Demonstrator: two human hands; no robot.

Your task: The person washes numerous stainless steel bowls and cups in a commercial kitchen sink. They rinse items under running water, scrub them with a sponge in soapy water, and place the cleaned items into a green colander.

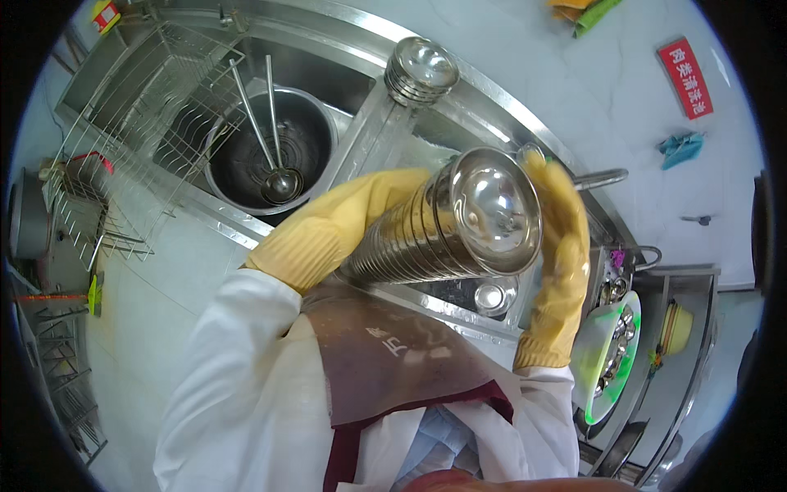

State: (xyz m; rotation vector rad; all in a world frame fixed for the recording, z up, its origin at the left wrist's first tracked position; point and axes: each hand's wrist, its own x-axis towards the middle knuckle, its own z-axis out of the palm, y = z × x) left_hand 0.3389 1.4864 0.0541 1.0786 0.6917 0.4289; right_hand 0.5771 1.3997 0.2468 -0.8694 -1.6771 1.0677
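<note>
A tall stack of stainless steel bowls [449,218] leans over the sink in front of my chest, its top bowl facing up. My left hand [393,190], in a yellow rubber glove, is behind the stack on its left side, the fingers hidden by the bowls. At the stack's right rim is my right hand [550,203], gloved too and blurred; whether it grips the rim cannot be told. A shorter stack of metal bowls [421,71] stands on the sink's back ledge. One more metal bowl [494,295] lies in the basin under the tall stack.
Two ladles [281,184] stand in a large round metal pot [332,132] in the left basin. A wire rack [166,98] spans the far left. At right, a green-and-white basin [587,363] holds several shiny metal pieces, beside a metal shelf [707,307]. Faucets [599,179] rise along the right edge.
</note>
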